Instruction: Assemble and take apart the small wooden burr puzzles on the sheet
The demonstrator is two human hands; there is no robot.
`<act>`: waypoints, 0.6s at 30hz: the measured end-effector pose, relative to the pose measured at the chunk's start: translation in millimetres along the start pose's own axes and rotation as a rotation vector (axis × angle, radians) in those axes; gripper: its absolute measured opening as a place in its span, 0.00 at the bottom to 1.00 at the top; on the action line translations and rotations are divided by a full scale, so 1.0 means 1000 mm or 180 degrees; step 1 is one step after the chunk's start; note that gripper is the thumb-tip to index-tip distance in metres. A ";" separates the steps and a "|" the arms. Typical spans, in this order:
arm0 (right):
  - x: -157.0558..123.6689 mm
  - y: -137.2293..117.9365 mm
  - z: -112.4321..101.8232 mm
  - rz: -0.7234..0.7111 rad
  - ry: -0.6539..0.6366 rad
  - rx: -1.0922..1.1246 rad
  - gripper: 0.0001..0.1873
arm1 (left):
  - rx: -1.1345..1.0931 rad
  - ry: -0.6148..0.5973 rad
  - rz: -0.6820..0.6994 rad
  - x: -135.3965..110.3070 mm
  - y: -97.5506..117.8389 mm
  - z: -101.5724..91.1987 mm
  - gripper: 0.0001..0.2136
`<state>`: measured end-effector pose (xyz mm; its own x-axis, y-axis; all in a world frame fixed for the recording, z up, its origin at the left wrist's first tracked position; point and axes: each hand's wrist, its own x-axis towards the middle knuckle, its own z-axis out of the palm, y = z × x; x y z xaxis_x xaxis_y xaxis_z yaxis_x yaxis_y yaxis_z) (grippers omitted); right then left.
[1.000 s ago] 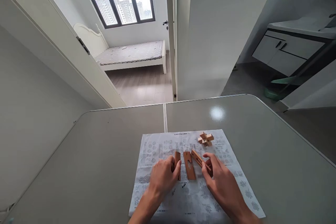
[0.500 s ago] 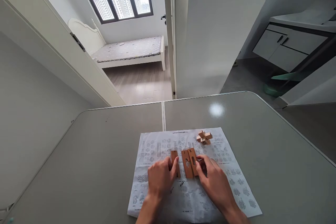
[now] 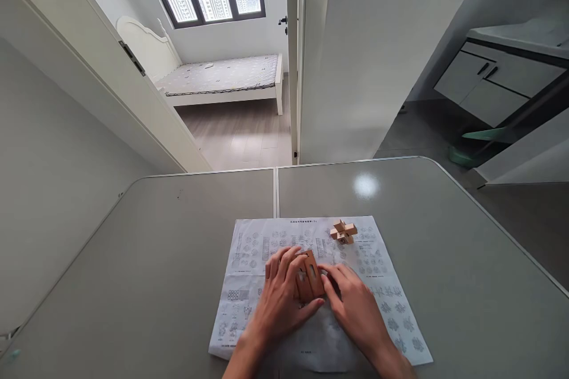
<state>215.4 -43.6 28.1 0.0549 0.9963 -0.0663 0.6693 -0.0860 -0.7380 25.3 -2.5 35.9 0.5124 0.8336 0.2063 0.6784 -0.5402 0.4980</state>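
Brown, flat wooden puzzle pieces (image 3: 306, 290) with cut-out slots lie side by side on a printed instruction sheet (image 3: 235, 325). My left hand (image 3: 282, 293) reaches over their left part, fingers stretched and thumb apart, hiding some of the wood. The rightmost slotted puzzle piece (image 3: 315, 275) has its right edge against the thumb and forefinger of my right hand (image 3: 351, 302), whose other fingers are curled. Beyond that hand, a pale wooden burr puzzle (image 3: 344, 232) of crossed sticks rests assembled near the sheet's far edge.
The sheet lies on a grey table (image 3: 155, 266) with a seam down its middle and a rounded far right corner. Past the far edge are an open doorway, a bed (image 3: 222, 74) under a window, and a white cabinet (image 3: 498, 77) on the right.
The separate left piece and the two right pieces have come together. My left hand has opened out over them, and my right hand has shifted slightly left. The view has moved a little.
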 end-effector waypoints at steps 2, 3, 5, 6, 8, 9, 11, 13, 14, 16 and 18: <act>0.001 0.001 -0.003 -0.0094 -0.0039 0.0036 0.19 | 0.0046 -0.0168 0.0119 0.003 -0.001 0.001 0.38; 0.001 0.001 -0.004 -0.0138 -0.0046 0.0059 0.19 | 0.0062 -0.0214 0.0171 0.005 -0.002 0.002 0.37; 0.001 0.003 -0.005 -0.0227 -0.0028 0.0118 0.19 | 0.0063 -0.0258 0.0279 0.008 -0.005 0.002 0.35; 0.002 0.004 -0.005 -0.0269 0.0002 0.0146 0.18 | 0.0055 -0.0281 0.0329 0.009 -0.006 0.003 0.35; 0.002 0.008 -0.004 -0.0329 0.0079 0.0204 0.16 | 0.0032 -0.0322 0.0370 0.010 -0.010 0.003 0.35; 0.003 0.010 -0.003 -0.0344 0.0121 0.0242 0.15 | 0.0022 -0.0330 0.0357 0.010 -0.011 0.003 0.35; 0.003 0.014 -0.001 -0.0344 0.0217 0.0340 0.14 | -0.0001 -0.0305 0.0283 0.010 -0.012 0.003 0.35; 0.002 0.018 0.002 -0.0349 0.0317 0.0446 0.12 | -0.0025 -0.0241 0.0185 0.010 -0.013 0.002 0.34; 0.001 0.019 0.004 -0.0368 0.0358 0.0482 0.12 | -0.0025 -0.0201 0.0138 0.010 -0.013 0.002 0.33; -0.001 0.022 0.006 -0.0437 0.0415 0.0505 0.11 | 0.0007 -0.0103 0.0049 0.011 -0.016 0.000 0.32; -0.003 0.022 0.008 -0.0520 0.0429 0.0490 0.11 | 0.0082 0.0002 -0.0031 0.011 -0.021 -0.001 0.31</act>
<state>224.4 -48.4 6.4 0.0604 0.9876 0.1447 0.5572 0.0869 -0.8258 16.2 18.2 28.7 0.5054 0.8389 0.2022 0.6966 -0.5349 0.4782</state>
